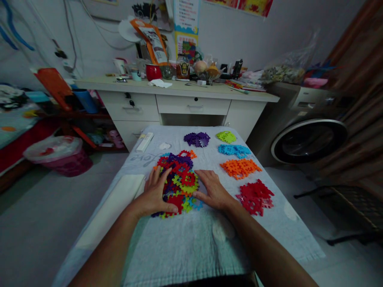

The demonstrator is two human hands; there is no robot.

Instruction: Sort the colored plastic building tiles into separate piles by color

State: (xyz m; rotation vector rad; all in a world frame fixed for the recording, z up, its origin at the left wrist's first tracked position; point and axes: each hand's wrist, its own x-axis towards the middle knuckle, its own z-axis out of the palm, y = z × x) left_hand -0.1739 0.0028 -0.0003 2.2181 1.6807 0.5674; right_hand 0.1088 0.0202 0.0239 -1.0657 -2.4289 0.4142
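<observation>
A heap of mixed-colour interlocking plastic pieces point(179, 179) lies on the cloth-covered table point(167, 247). My left hand point(155, 193) rests against its left side, fingers spread over the edge pieces. On the opposite side my right hand point(214, 189) lies with thumb and fingers apart, touching or almost touching the heap. Neither hand grips a piece. To the right are single-colour piles: red pieces point(255, 197), orange pieces point(241, 168), blue pieces point(234, 150) and green pieces point(226, 136). Purple pieces point(196, 139) lie behind the heap.
A long white folded strip point(113, 211) runs along the table's left side, with a small white box point(145, 142) beyond it. Behind stands a white desk point(191, 104) loaded with jars and packets. A washing machine point(299, 119) is at right, a pink bin point(60, 155) at left.
</observation>
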